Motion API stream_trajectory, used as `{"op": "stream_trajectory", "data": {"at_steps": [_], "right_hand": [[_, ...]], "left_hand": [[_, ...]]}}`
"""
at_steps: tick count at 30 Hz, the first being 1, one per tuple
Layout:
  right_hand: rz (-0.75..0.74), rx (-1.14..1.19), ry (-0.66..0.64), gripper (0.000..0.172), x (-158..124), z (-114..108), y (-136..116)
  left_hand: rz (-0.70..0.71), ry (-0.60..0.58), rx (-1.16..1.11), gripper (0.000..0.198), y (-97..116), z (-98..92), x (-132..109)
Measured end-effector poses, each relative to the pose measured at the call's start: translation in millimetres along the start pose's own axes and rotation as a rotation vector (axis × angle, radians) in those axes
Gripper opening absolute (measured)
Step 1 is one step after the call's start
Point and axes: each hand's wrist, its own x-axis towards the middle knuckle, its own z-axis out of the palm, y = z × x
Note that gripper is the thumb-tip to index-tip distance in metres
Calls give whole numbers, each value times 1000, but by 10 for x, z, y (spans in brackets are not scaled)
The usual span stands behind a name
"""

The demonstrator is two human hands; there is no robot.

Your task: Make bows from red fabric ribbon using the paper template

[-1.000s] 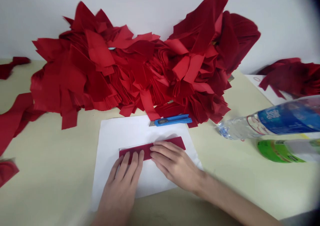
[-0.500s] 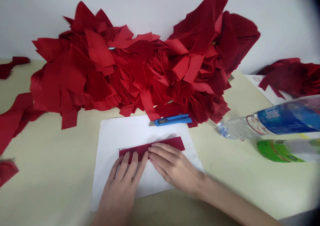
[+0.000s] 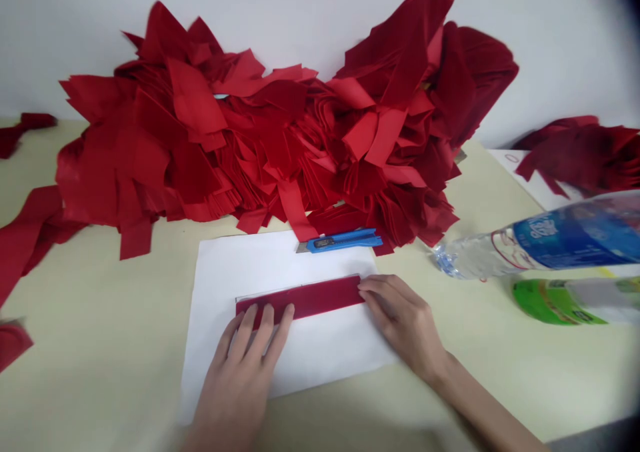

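A folded dark red strip (image 3: 315,297) lies across a white sheet of paper (image 3: 250,265) on the pale table. My left hand (image 3: 245,365) lies flat with its fingers stretched out, the fingertips pressing the strip's left part. My right hand (image 3: 403,319) rests at the strip's right end, fingers extended and touching that end. A blue utility knife (image 3: 343,241) lies at the sheet's far edge, beyond both hands.
A big heap of red cut pieces (image 3: 280,125) fills the back of the table against the white wall. More red pieces (image 3: 580,152) lie at right and red scraps (image 3: 25,239) at left. A clear water bottle (image 3: 540,242) and a green-labelled bottle (image 3: 565,301) lie on their sides at right.
My right hand has slid along the strip from its middle to its right end, uncovering the strip. The left hand has stayed in place.
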Motion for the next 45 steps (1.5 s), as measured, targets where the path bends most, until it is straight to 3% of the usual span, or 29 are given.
{"op": "stream_trajectory", "data": {"at_steps": [12, 18, 21, 23, 27, 30, 34, 38, 45], "right_hand": [[-62, -25, 31, 13, 7, -8, 33], [-93, -5, -79, 19, 10, -147, 81], [-163, -48, -45, 23, 83, -191, -46], [-268, -40, -58, 25, 156, -143, -189], [-463, -19, -230, 19, 277, 95, -418], [-515, -59, -272, 17, 298, 240, -439], [-526, -65, -264, 18, 268, 291, -376], [-553, -76, -236, 18, 245, 298, -363], [-631, -178, -186, 16, 230, 340, -376]], "left_hand": [[-21, 25, -21, 64, 3, -53, 23], [24, -61, 2, 64, -34, -46, -5], [30, -100, -29, 64, -62, -75, 28], [36, -152, -80, 64, -92, -125, 88], [0, -321, -265, 62, -161, -280, 292], [-47, -373, -432, 44, -203, -372, 468], [-118, -240, -578, 27, -242, -401, 687], [-183, -58, -519, 22, -249, -369, 879], [-135, -140, -482, 20, -261, -238, 970]]}}
